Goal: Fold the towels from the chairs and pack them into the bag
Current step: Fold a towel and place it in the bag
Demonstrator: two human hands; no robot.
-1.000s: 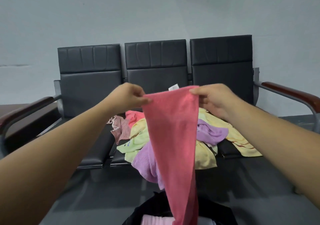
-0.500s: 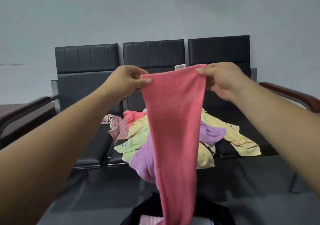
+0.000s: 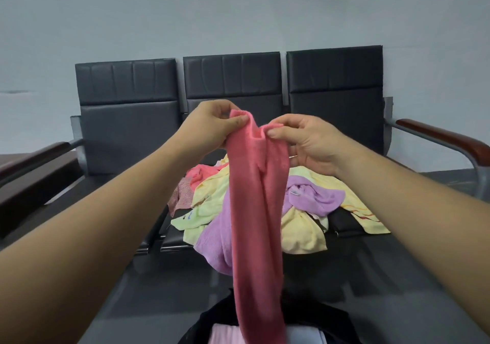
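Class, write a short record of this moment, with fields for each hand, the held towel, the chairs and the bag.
Left hand: pinches one top corner of the pink towel
Right hand: pinches the other top corner, close to the left
Pink towel: hangs lengthwise, lower end over the bag
Chairs: three black seats bearing a pile of yellow, purple and pink towels
Bag: black, open, pale pink cloth inside

The left forearm (image 3: 106,224) and the right forearm (image 3: 397,211) are bare, uncovered from the lower corners of the view up to the wrists. The left hand (image 3: 212,127) and the right hand (image 3: 307,143) are bare too, with short, trimmed thumbnails (a small pale glint by one right-hand finger is too small to identify).
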